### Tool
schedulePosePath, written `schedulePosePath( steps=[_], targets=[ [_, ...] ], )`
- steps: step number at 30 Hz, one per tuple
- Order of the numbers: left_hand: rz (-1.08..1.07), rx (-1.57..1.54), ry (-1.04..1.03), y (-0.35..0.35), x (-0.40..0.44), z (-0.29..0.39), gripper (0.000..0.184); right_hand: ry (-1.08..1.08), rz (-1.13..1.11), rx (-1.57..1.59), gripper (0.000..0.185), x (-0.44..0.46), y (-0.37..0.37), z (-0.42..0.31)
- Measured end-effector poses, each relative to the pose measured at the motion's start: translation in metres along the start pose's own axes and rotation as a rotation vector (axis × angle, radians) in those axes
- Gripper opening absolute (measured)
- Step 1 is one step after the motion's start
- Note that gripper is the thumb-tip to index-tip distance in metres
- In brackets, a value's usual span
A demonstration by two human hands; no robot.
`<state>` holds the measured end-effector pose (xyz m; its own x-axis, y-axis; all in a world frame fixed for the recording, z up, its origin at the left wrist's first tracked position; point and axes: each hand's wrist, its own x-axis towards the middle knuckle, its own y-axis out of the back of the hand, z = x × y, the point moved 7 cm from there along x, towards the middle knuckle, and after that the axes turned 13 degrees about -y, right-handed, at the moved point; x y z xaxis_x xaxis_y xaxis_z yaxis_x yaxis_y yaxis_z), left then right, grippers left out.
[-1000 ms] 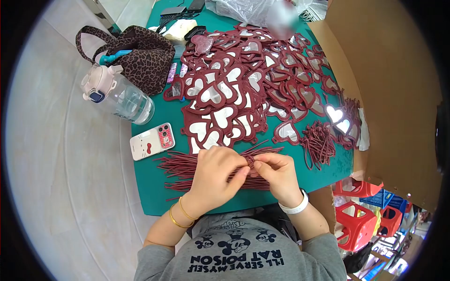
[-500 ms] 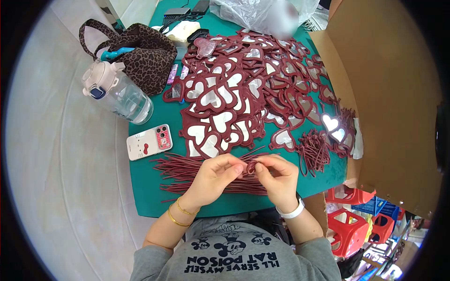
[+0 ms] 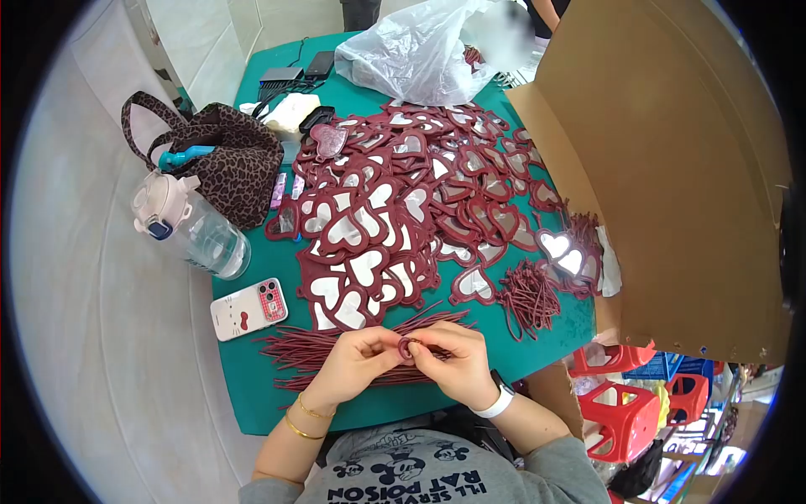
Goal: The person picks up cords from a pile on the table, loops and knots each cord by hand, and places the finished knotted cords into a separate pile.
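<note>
My left hand (image 3: 363, 361) and my right hand (image 3: 452, 363) meet near the table's front edge. Between their fingertips they pinch a small loop of dark red cord (image 3: 406, 347); its ends are hidden by my fingers. Under and behind my hands lies a bundle of straight dark red cords (image 3: 294, 346). Beyond it spreads a large heap of dark red heart-shaped frames (image 3: 367, 267) with silvery or white centres. To the right of my hands sits a pile of looped, knotted cords (image 3: 531, 296), with a single heart frame (image 3: 473, 286) beside it.
A phone (image 3: 249, 309), a water bottle (image 3: 197, 227) and a leopard-print bag (image 3: 235, 160) line the left side of the green table (image 3: 239, 395). A tall cardboard sheet (image 3: 672, 185) borders the right. A plastic bag (image 3: 403, 55) lies at the back. Red stools (image 3: 621, 420) stand below right.
The view has tilted, so the table things appear lower and further left. Both hands still pinch the small cord loop, with my fingers slightly shifted around it.
</note>
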<state>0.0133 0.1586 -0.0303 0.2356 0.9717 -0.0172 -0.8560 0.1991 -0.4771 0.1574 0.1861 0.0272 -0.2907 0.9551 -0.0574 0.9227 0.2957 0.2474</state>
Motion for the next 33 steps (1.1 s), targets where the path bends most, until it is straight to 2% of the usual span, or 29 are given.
schedulePosePath(
  steps=[3, 8, 11, 13, 16, 19, 21, 24, 26, 27, 30, 33],
  targets=[
    [-0.044, 0.337, -0.073, -0.002, 0.000, 0.019, 0.011, 0.094, 0.045, -0.084, 0.014, -0.004, -0.002, -0.007],
    [0.018, 0.404, -0.108, -0.003, -0.004, 0.021, 0.008, 0.283, 0.115, -0.290, 0.018, -0.009, -0.007, -0.019],
    [0.066, 0.511, -0.263, 0.002, -0.010, 0.023, 0.005, 0.238, 0.034, -0.253, 0.023, -0.008, -0.012, -0.016],
    [0.071, 0.496, -0.268, 0.004, -0.014, 0.022, 0.004, 0.209, -0.008, -0.236, 0.026, -0.008, -0.013, -0.016],
    [0.085, 0.468, -0.266, 0.007, -0.019, 0.020, 0.002, -0.294, -0.308, 0.200, 0.026, -0.008, -0.017, 0.002],
    [0.096, 0.082, -0.309, 0.009, -0.026, 0.015, 0.002, -0.385, -0.406, 0.359, 0.026, -0.010, -0.003, -0.003],
    [0.076, 0.139, -0.321, 0.002, -0.024, 0.025, 0.002, -0.458, -0.464, 0.448, 0.026, -0.009, 0.005, -0.007],
    [0.057, 0.264, -0.320, -0.008, -0.019, 0.046, 0.003, -0.519, -0.459, 0.422, 0.015, -0.004, 0.010, -0.009],
    [-0.065, 0.492, -0.343, -0.016, -0.012, 0.056, 0.002, -0.505, -0.461, 0.106, 0.014, 0.001, 0.011, -0.009],
    [-0.061, 0.495, -0.329, -0.018, -0.011, 0.056, 0.002, -0.513, -0.467, 0.117, 0.014, 0.004, 0.009, -0.007],
    [-0.076, 0.599, -0.339, -0.021, -0.008, 0.057, 0.006, -0.181, -0.551, -0.253, 0.013, 0.006, 0.001, -0.016],
    [-0.091, 0.693, -0.401, -0.022, -0.008, 0.060, 0.007, -0.125, -0.524, -0.239, 0.016, 0.009, 0.000, -0.019]
  ],
)
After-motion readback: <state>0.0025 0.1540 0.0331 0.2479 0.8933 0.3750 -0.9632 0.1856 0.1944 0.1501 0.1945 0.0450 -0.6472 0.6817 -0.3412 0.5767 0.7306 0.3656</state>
